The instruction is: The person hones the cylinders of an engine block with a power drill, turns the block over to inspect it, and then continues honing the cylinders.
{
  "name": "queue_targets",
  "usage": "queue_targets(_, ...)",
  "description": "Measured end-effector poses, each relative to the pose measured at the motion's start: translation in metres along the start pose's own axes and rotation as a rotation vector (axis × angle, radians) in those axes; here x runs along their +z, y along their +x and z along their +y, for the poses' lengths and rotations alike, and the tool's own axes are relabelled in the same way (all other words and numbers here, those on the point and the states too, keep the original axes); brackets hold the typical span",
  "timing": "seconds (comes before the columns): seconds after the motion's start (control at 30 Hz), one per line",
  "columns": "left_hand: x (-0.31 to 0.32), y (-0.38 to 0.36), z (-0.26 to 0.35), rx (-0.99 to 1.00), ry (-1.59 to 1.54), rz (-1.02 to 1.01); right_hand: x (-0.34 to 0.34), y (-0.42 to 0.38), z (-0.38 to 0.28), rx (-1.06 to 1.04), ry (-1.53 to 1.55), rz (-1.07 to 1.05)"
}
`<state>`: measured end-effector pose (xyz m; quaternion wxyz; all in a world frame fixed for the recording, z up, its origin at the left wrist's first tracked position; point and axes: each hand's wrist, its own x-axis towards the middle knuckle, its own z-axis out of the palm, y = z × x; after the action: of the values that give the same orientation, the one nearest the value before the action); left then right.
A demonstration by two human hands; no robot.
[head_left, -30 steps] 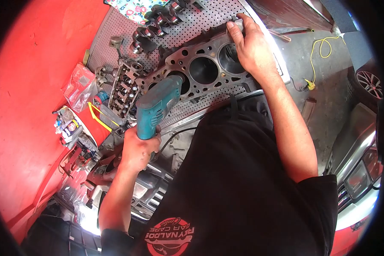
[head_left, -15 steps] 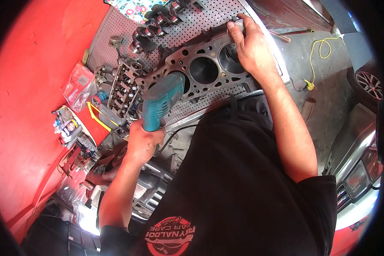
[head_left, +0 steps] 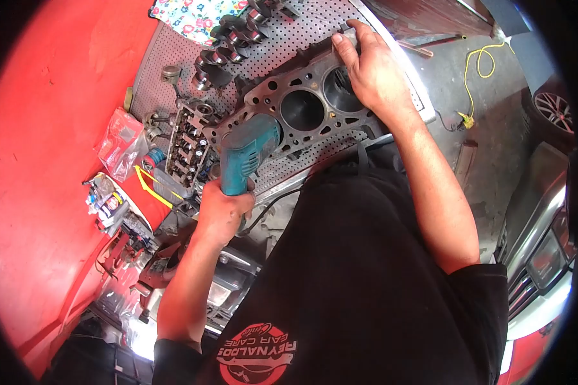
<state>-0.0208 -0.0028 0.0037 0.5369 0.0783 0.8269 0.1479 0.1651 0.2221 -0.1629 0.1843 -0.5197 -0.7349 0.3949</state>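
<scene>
In the head view, my left hand is wrapped round the handle of a teal power drill. The drill's front end is over a cylinder bore of the engine block, and whatever is fitted to its nose is hidden. My right hand grips the block's far right end, thumb on the top face and fingers over the edge. Two dark round bores show between the drill and this hand. The block lies on a perforated metal bench top.
Left of the block lies a cylinder head, with a piston behind it. A crankshaft lies along the back beside a flowered cloth. A black cord runs below the drill. A yellow cable crosses the floor at right.
The whole view has shifted slightly. The drill's handle has tilted a little, its front end staying over the same bore. My right hand keeps its hold on the block's end.
</scene>
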Motion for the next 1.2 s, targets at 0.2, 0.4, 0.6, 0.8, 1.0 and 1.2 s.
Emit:
queue_targets(0.2,-0.001,0.002,0.000,0.017,-0.020,-0.001,0.001,0.003,0.000,-0.004,-0.006,0.004)
queue_targets(0.4,-0.001,0.002,0.001,0.019,-0.007,-0.006,0.001,0.004,0.001,-0.009,0.016,-0.002)
queue_targets(0.6,0.000,0.001,0.000,0.019,-0.011,0.008,-0.001,0.003,-0.001,-0.007,0.012,-0.003)
queue_targets(0.8,0.002,-0.008,-0.005,0.035,-0.022,0.048,-0.001,0.003,-0.001,-0.001,0.006,0.001)
queue_targets(1.0,-0.005,-0.031,-0.016,-0.005,0.008,0.071,-0.003,0.003,-0.003,0.018,0.045,-0.021)
queue_targets(1.2,-0.008,-0.058,0.001,-0.014,-0.001,0.086,-0.004,0.004,-0.005,0.032,0.028,-0.032)
